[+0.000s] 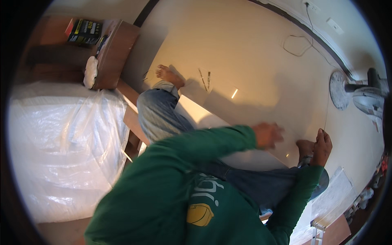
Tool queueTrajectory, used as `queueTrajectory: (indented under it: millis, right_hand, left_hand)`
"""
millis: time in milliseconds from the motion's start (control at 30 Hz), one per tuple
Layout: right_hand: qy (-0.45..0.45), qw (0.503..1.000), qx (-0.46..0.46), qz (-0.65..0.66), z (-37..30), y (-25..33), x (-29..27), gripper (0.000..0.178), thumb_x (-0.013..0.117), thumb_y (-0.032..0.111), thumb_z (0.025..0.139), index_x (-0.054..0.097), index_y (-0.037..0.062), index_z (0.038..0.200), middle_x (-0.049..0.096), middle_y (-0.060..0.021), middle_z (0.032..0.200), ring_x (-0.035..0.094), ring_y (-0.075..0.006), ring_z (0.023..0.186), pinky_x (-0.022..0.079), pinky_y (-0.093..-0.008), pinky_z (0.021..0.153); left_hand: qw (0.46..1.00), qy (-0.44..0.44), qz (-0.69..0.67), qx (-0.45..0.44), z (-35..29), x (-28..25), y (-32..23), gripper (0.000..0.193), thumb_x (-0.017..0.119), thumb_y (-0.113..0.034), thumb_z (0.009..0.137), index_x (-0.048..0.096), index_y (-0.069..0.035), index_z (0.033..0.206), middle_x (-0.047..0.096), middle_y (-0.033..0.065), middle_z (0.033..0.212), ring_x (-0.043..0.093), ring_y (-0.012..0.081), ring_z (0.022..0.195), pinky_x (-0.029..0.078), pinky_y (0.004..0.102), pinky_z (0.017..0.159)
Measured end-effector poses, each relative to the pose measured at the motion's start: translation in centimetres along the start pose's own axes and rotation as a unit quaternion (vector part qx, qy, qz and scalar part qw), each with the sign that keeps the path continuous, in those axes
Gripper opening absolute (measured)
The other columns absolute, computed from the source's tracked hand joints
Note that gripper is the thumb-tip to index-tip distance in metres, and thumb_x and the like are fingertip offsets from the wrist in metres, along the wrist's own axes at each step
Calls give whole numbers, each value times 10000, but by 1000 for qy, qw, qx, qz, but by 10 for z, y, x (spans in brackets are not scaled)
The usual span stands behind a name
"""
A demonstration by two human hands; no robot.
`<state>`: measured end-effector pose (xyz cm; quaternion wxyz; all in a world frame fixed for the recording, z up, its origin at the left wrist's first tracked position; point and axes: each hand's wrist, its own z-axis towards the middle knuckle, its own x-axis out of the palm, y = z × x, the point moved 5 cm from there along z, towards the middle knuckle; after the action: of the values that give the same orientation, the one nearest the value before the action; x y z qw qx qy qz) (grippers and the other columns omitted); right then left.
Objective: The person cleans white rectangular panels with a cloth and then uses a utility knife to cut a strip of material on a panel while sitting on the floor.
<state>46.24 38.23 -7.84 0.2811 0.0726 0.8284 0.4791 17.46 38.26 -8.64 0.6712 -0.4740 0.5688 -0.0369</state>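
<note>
My right hand [322,148] is raised at the right, near my right foot. Its fingertips are pinched on a thin strand [327,107], a wire or thread that runs up from them toward the fan. My left hand [268,136] is held in front of my body, above the edge of a white panel [212,119] beneath my legs. Motion smears its fingers, and nothing can be made out in them. Two slender dark tools [203,79], too small to name, lie on the pale floor beside my left foot.
Clear plastic sheeting [69,151] covers a large piece at the left. Behind it stands a brown wooden cabinet [118,55] with a black package [85,32]. A fan [368,101] lies at the right. A loose cable [300,37] curls near the wall. Metal ladder legs [317,233] show at lower right.
</note>
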Motion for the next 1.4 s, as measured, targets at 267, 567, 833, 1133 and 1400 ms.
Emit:
queueTrajectory:
  millis: [267, 567, 833, 1133, 1400]
  right_hand:
    - [-1, 999, -31, -39, 17, -12, -5, 265, 700, 311, 1031, 704, 51, 1079, 460, 80, 705, 351, -22, 519, 271, -230, 447]
    - [-3, 995, -55, -82, 14, -6, 0, 283, 681, 330, 1035, 590, 133, 853, 431, 82, 665, 344, -29, 504, 249, -241, 437]
    - [2, 980, -141, -143, -4, 14, 17, 266, 663, 318, 1045, 672, 52, 1025, 512, 48, 751, 422, -51, 641, 353, -241, 583]
    - [26, 991, -131, 22, -109, 81, 89, 303, 597, 346, 1065, 630, 46, 1093, 513, 26, 792, 454, -73, 679, 395, -244, 634]
    - [227, 973, -16, -26, -125, 53, 169, 353, 562, 376, 1094, 642, 45, 999, 453, 65, 660, 389, -47, 526, 305, -226, 468]
  left_hand:
    - [767, -427, 238, -416, -387, -257, 140, 303, 688, -122, 947, 662, -30, 1234, 727, 210, 1002, 736, 363, 892, 579, 465, 753]
    - [766, -392, -139, -490, -452, -18, 98, 312, 786, -181, 831, 736, -20, 1094, 748, 253, 1025, 727, 410, 952, 581, 445, 839]
    - [540, -518, -513, -421, -487, 62, 187, 184, 743, -62, 863, 751, -30, 1044, 684, 54, 741, 624, 160, 691, 541, 358, 660]
    - [720, -435, -333, -426, -480, 12, 144, 114, 782, -79, 896, 683, -37, 930, 664, 73, 801, 625, 159, 736, 526, 341, 675]
    - [719, -330, -246, -560, -538, -9, 74, 181, 794, -199, 926, 699, -46, 946, 696, 41, 819, 656, 154, 776, 529, 336, 733]
